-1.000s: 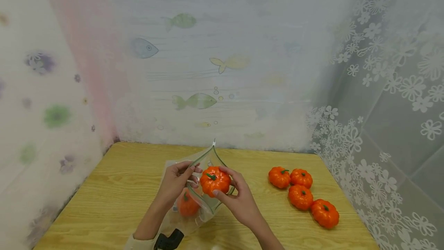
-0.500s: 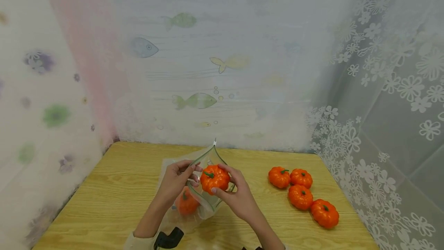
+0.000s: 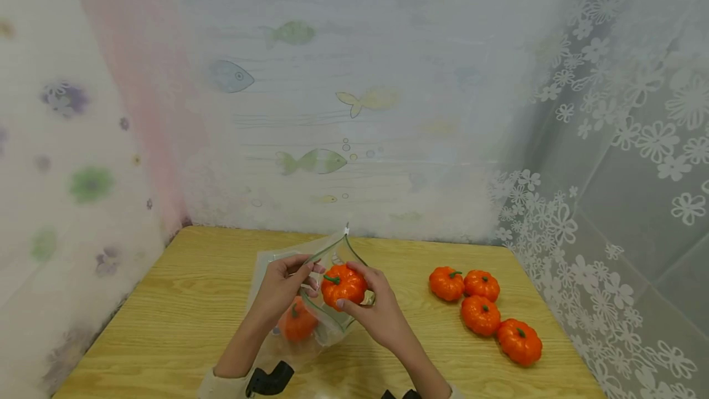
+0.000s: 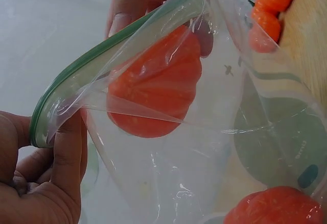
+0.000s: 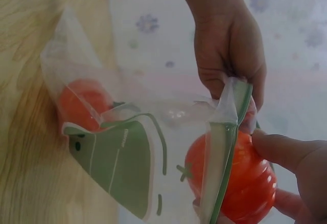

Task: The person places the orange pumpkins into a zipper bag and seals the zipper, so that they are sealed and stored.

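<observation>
A clear zip bag point(image 3: 328, 329) with a green seal line stands with its mouth apart in the head view. My left hand point(image 3: 279, 285) pinches the near edge of that mouth between thumb and fingers. In my right hand point(image 3: 383, 316) is a small orange pumpkin point(image 3: 344, 288) with a green stem, gripped by thumb and fingers. The left wrist view shows this pumpkin point(image 4: 156, 89) through the film, partly inside the opening. Another pumpkin point(image 3: 299, 321) lies low in the bag. A green print point(image 5: 120, 163) covers part of the bag in the right wrist view.
Several more orange pumpkins point(image 3: 480, 314) sit in a cluster on the right of the wooden table point(image 3: 166, 313). Behind the table rises a wall point(image 3: 399, 189) printed with fish. A flower-patterned surface point(image 3: 626, 251) borders the right side.
The held pumpkin has turned slightly, its stem now nearer the left hand. The bag's top corner has shifted a little right, and the pumpkin inside slightly left and up.
</observation>
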Available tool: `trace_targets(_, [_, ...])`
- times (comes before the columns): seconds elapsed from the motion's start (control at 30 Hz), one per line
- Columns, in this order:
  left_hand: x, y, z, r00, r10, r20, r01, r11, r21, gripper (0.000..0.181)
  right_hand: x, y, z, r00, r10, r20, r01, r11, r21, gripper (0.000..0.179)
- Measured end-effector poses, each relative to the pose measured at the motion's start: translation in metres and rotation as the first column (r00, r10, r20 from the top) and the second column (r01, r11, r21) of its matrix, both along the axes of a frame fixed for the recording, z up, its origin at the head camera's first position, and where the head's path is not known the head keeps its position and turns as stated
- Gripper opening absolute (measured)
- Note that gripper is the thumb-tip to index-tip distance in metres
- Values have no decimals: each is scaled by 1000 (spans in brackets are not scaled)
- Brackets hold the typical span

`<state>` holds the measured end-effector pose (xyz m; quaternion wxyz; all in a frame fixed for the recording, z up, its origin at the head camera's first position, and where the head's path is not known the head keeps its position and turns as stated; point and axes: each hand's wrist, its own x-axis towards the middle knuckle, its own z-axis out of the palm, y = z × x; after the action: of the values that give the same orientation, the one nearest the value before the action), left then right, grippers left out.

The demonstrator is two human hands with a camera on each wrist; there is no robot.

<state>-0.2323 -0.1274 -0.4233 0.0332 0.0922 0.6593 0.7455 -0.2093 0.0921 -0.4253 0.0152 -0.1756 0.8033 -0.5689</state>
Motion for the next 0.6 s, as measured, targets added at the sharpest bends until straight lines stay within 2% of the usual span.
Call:
trace_targets(0.2, [-1, 0, 0, 1000, -2, -8, 2, 1000, -4, 29, -2, 0, -1, 1000, -14, -28, 15, 999, 38, 62])
trace_targets(0.43, [-1, 1, 1, 1000, -7, -20, 7, 1000, -10, 30, -4, 0, -1, 1000, -8, -21, 9, 999, 39, 63])
trace_targets(0.6, [0, 3, 2, 999, -1, -34, 0, 1000, -25, 29, -4, 0, 0, 999, 6, -39, -3, 997, 74, 63])
